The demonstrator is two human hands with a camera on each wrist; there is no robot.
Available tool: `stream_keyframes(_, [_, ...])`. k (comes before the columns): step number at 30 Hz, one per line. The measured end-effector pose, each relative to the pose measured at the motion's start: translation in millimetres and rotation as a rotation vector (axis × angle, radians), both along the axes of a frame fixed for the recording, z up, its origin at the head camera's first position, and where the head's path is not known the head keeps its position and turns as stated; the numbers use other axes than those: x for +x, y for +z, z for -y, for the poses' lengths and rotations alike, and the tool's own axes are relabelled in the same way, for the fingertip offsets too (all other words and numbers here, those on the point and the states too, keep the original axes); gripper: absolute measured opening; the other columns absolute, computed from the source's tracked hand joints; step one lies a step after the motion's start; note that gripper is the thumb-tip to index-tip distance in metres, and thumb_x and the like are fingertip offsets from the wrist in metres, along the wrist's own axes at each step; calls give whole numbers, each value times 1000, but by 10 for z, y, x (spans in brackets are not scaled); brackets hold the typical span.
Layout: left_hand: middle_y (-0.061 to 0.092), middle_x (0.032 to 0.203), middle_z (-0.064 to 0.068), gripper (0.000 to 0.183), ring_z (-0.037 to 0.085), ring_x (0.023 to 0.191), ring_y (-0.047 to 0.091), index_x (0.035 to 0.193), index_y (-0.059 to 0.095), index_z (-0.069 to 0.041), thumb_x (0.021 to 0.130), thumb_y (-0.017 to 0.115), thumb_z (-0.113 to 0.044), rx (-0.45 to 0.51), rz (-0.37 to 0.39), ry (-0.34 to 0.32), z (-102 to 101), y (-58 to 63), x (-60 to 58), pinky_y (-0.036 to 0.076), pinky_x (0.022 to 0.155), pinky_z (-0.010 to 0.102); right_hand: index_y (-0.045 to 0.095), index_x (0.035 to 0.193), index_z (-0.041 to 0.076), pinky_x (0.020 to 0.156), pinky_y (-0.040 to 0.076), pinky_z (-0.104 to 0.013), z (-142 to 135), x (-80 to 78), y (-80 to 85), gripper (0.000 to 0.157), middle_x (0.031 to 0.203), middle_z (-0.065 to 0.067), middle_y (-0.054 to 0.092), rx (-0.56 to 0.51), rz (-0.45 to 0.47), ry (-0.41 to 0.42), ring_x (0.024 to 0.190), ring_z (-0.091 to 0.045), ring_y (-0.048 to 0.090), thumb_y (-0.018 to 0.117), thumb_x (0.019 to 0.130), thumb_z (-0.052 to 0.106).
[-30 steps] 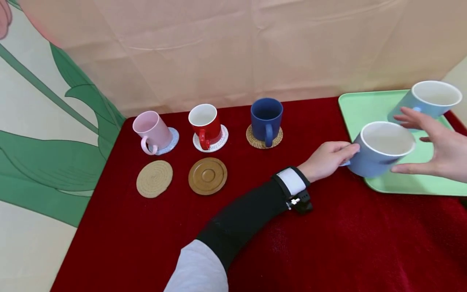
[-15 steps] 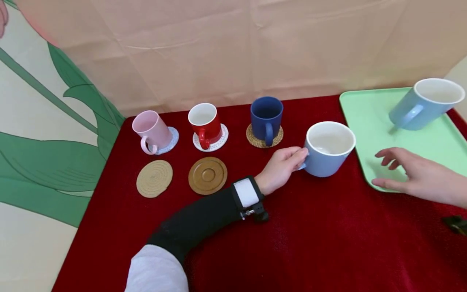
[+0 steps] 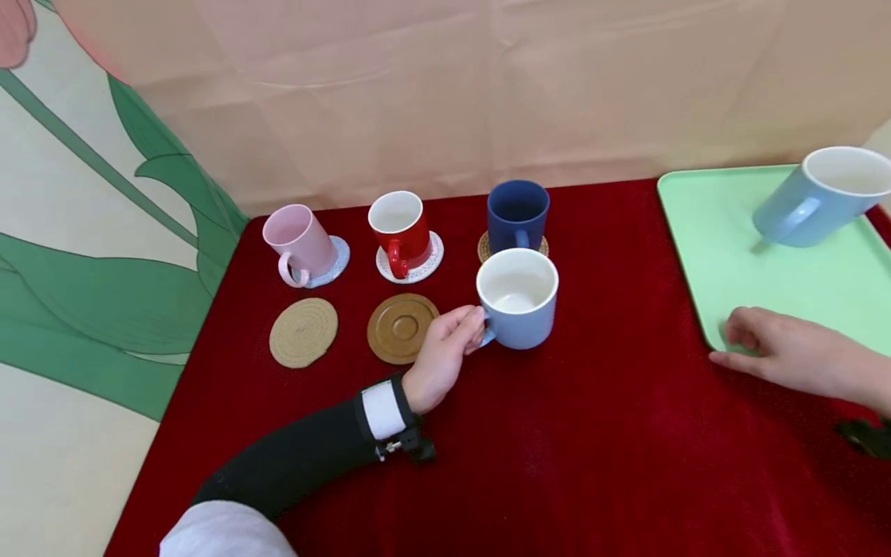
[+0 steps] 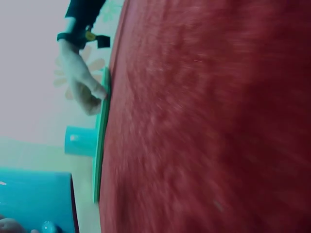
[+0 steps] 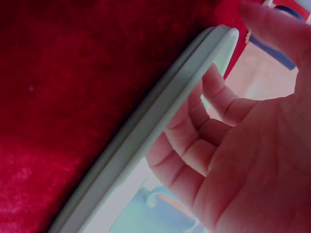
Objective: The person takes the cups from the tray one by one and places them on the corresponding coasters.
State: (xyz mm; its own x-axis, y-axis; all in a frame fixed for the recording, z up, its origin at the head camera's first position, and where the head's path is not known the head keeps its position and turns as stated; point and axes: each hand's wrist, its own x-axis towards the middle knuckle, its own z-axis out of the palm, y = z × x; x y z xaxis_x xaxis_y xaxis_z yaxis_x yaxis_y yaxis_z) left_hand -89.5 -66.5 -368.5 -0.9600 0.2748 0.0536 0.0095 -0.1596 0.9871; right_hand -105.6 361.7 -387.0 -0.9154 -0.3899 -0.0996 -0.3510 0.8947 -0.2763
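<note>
My left hand pinches the handle of a light blue mug with a white inside. The mug is upright, raised off the cloth, in front of a dark blue mug. Part of it shows at the lower left of the left wrist view. A wooden coaster lies just left of that hand. My right hand holds nothing, its fingers loosely bent over the near left corner of a green tray. A second light blue mug stands on the tray's far right.
On the red cloth, a pink mug sits on a blue coaster and a red mug on a white one. A round woven coaster lies at the left. The dark blue mug has a woven coaster beneath it.
My left hand has carried the light blue mug leftward from the tray to before the dark blue mug. My right hand has drawn back toward the tray's near corner, and its fingers have bent more.
</note>
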Motion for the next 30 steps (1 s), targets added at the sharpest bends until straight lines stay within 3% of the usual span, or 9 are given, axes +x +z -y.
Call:
stream_keyframes(7, [34,65,0,39,15,63,32,70,31,7,106,40,-6,-1,-39,104,366,-18,142,27,64,27,51,78,26,59,29,-19,-6,13,-107,39,67,22,41,-150,-86,107,64,5,37,78,83,-2])
stream_keyframes(11, [35,66,-1,39,16,63,32,70,32,7,106,39,-5,-15,-41,173,554,-61,234,26,64,29,49,79,26,59,25,-17,11,-8,-130,41,66,24,36,-193,-136,162,64,5,35,75,84,-5])
stream_keyframes(18, [32,65,0,38,17,64,30,71,30,6,106,37,-6,8,-20,288,828,-90,385,26,65,32,48,80,25,58,25,-17,38,1,-140,40,66,23,33,-192,-138,175,63,6,34,73,86,-5])
stream_keyframes(23, [29,65,3,37,19,64,27,70,28,2,106,35,-4,71,-63,384,1001,-55,416,20,67,36,48,80,25,59,24,-16,49,11,-143,40,66,24,33,-203,-143,183,64,6,34,73,87,-5])
stream_keyframes(30, [29,65,0,40,16,63,27,68,28,-2,108,35,-5,103,-101,533,1214,-67,370,22,66,30,48,80,25,59,24,-16,29,10,-161,39,67,24,35,-210,-150,183,64,6,34,72,88,-4])
